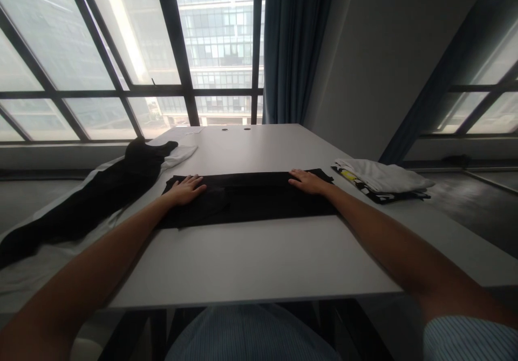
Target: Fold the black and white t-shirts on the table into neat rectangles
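A black garment (259, 202), folded into a long flat strip, lies crosswise on the white table (259, 264). On its left end rests my left hand (186, 189), palm down with the fingers spread. My right hand (309, 181) lies flat on the far right part of the same cloth, fingers stretched out. Neither hand grips anything. The cloth's exact kind cannot be made out in this folded state.
Loose black and white clothes (101, 193) are heaped along the table's left edge, partly hanging over. At the right edge sits a stack of folded clothes (380, 177), white on top. Windows and a blue curtain (297, 48) stand beyond the far end.
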A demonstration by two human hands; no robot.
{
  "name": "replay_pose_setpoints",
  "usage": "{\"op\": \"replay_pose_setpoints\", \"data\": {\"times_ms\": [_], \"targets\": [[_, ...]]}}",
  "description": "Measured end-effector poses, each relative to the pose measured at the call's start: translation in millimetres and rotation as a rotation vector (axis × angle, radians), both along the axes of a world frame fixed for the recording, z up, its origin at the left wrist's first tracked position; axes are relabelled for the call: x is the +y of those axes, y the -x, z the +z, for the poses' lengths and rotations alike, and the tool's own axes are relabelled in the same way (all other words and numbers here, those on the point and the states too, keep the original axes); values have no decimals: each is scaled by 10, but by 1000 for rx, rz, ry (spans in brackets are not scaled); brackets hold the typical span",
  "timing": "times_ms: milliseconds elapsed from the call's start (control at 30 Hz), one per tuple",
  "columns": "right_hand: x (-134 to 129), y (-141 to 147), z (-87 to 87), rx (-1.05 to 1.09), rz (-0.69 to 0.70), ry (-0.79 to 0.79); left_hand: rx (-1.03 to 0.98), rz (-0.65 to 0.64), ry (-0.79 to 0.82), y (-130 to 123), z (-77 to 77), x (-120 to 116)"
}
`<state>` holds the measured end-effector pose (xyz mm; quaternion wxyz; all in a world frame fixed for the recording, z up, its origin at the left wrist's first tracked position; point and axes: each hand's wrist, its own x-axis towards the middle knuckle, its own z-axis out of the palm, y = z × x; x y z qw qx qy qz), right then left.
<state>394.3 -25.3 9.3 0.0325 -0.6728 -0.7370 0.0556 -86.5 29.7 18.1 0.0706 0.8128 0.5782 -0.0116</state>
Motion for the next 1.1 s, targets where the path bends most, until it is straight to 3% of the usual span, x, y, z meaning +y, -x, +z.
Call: {"op": "replay_pose_setpoints", "data": {"times_ms": [233,467,633,700,900,1000,1100], "targets": [[74,-410,-37,-43,-171,-5,24,108,-80,224,-42,156],[102,-468,-73,-47,-147,-29,24,164,-51,300,-21,192],[144,-506,-101,-45,-155,-24,36,261,-108,238,113,58],[174,-531,-118,-39,-151,-24,30,212,-144,89,171,-121],[251,-631,-140,-56,-197,37,26,-313,-64,-551,119,-880],[254,-699,-139,-87,-251,58,41,-360,-71,-687,46,-1042],[244,-759,-133,-105,-293,60,24,-272,-100,-656,9,-969]]}}
